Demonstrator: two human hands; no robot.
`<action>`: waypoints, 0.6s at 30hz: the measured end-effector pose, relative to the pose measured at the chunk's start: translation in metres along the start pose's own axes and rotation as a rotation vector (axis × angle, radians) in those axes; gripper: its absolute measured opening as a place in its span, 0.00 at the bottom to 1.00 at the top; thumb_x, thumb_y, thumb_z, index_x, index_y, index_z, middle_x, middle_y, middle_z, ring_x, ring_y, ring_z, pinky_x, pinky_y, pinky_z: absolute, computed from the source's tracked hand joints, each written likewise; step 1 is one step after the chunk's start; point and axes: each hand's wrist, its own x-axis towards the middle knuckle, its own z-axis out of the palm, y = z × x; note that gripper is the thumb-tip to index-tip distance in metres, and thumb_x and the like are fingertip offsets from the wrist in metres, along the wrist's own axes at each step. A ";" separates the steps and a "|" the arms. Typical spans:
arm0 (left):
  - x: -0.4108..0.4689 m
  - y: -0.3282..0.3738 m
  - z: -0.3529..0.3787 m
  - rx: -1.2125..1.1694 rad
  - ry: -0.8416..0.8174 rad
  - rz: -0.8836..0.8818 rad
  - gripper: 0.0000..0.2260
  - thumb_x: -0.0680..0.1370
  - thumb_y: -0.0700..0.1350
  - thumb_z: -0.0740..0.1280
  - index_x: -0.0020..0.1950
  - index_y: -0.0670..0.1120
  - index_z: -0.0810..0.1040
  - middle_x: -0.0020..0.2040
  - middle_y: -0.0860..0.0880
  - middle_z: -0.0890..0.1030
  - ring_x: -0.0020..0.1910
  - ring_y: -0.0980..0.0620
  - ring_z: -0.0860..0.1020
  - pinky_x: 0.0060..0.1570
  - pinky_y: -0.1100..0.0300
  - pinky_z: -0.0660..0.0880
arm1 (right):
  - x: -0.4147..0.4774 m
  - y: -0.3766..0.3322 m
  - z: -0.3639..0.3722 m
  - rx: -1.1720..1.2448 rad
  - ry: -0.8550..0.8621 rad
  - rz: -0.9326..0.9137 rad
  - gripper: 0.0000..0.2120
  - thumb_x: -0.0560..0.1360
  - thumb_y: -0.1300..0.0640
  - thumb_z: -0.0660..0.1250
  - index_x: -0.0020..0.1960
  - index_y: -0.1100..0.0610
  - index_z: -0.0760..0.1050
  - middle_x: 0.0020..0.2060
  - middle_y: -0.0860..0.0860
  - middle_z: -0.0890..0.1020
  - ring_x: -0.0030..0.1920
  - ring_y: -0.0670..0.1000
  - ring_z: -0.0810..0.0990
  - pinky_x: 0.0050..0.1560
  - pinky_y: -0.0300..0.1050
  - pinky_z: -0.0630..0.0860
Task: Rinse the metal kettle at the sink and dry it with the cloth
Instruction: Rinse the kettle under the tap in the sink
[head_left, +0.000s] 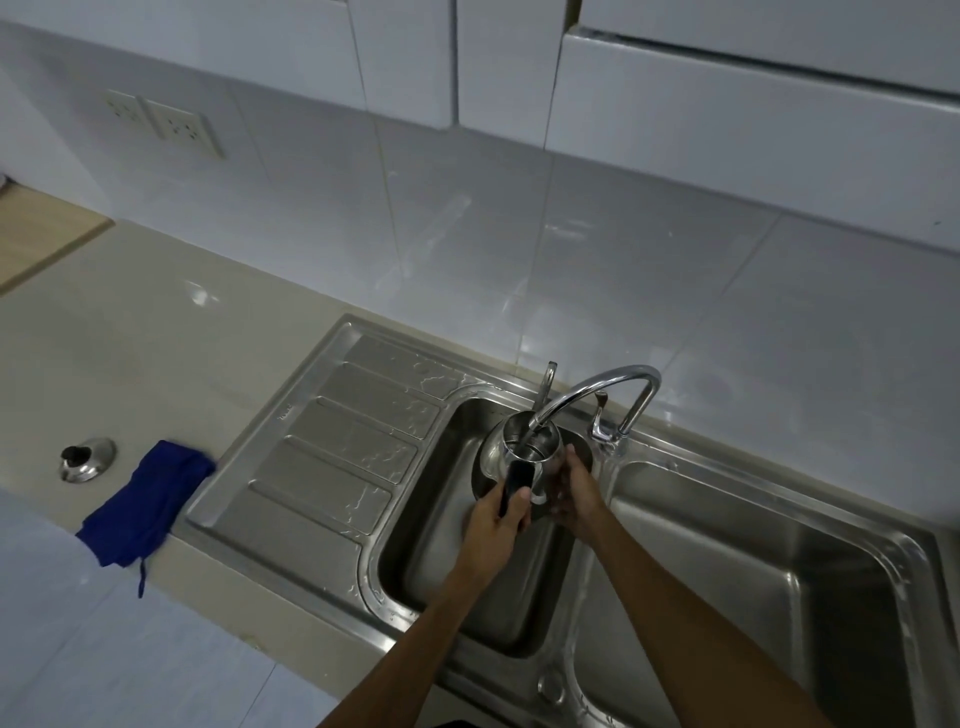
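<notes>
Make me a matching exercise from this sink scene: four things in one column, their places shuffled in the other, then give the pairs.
Things:
1. round metal kettle
2. blue cloth
3. domed metal lid with black knob
4. left hand

Places:
A. crumpled on the counter beside the drainboard
B. under the curved chrome tap, over the left basin
C. closed on the kettle's black handle
D. on the counter, left of the cloth

Pairs: 1-B, 2-A, 3-D, 4-C

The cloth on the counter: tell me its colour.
Solid dark blue; the cloth shows clearly in the head view, left of the sink.
</notes>
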 end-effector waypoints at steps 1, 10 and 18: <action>0.000 -0.001 0.000 -0.002 -0.006 -0.001 0.09 0.84 0.46 0.62 0.46 0.47 0.77 0.34 0.51 0.75 0.34 0.56 0.74 0.36 0.64 0.72 | 0.002 0.005 0.000 0.044 -0.040 0.054 0.28 0.77 0.32 0.58 0.56 0.56 0.79 0.48 0.57 0.83 0.51 0.58 0.82 0.56 0.59 0.79; -0.002 -0.008 -0.011 -0.019 -0.150 -0.062 0.12 0.83 0.51 0.61 0.47 0.45 0.76 0.38 0.49 0.78 0.38 0.52 0.76 0.43 0.58 0.75 | 0.000 0.008 0.005 0.101 -0.011 0.065 0.31 0.75 0.32 0.59 0.62 0.57 0.77 0.47 0.56 0.81 0.45 0.55 0.80 0.52 0.56 0.79; 0.000 -0.010 -0.014 0.010 -0.199 -0.061 0.12 0.81 0.53 0.63 0.48 0.45 0.77 0.40 0.47 0.81 0.40 0.51 0.79 0.47 0.55 0.76 | 0.001 0.008 0.009 0.090 0.041 0.096 0.33 0.73 0.32 0.60 0.64 0.56 0.76 0.44 0.55 0.81 0.46 0.55 0.79 0.46 0.50 0.75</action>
